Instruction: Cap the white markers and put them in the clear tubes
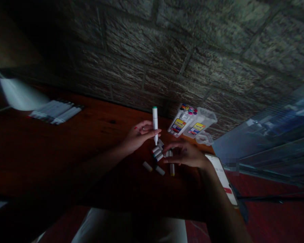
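Observation:
My left hand (139, 134) is closed on a white marker with a green cap (155, 123), held upright above a dark wooden table (96, 141). My right hand (186, 154) hovers low over a small heap of loose white markers (159, 156) on the table. Its fingers are curled down among them. The dim light hides whether they grip one.
Two clear plastic marker boxes (192, 123) lie against the stone wall, one showing coloured caps. A phone with a lit screen (221, 177) lies at the right table edge. A row of markers (57, 113) and a white sheet (20, 96) lie far left.

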{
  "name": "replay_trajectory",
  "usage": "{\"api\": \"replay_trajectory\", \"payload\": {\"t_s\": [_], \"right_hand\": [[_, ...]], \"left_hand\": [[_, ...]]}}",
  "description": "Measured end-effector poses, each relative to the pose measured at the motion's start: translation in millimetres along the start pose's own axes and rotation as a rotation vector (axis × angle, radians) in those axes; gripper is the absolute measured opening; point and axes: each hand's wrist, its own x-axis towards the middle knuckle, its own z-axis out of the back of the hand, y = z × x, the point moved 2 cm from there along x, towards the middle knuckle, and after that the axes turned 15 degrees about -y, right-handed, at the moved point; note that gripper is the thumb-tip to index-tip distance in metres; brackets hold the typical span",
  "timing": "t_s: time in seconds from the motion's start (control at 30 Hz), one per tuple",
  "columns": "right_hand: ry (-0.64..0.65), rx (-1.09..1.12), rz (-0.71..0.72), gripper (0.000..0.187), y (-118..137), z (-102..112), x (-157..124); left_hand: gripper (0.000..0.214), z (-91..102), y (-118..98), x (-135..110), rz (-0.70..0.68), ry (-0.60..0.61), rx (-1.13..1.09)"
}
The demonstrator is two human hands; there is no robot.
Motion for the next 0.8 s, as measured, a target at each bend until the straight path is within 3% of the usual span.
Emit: {"api": "replay_trajectory", "payload": {"t_s": [0.13,0.37,0.53,0.67,0.8], "right_hand": [[0.196,-0.060,-0.061,0.032,7,-20,-6],[0.217,-0.235,0.120,0.025,8,-27,-4],[0.108,-0.020,0.141,0.041,16,-16,-9],[0.044,0.114,0.201,0.026,29,-12,-15],[0.006,0.137,0.162,0.019,32,-10,-16]], "left_hand": [[0.034,2.5,0,2,-0.014,-0.028,0.018],[0.035,2.8,-1,3,0.012,-0.053,-0.007],[0.037,4.1,-3,4,0.048,-0.093,-0.076],[0.035,5.7,-3,5,0.059,-0.109,-0.106],[0.031,6.2,-2,6,0.064,-0.109,-0.107]]}}
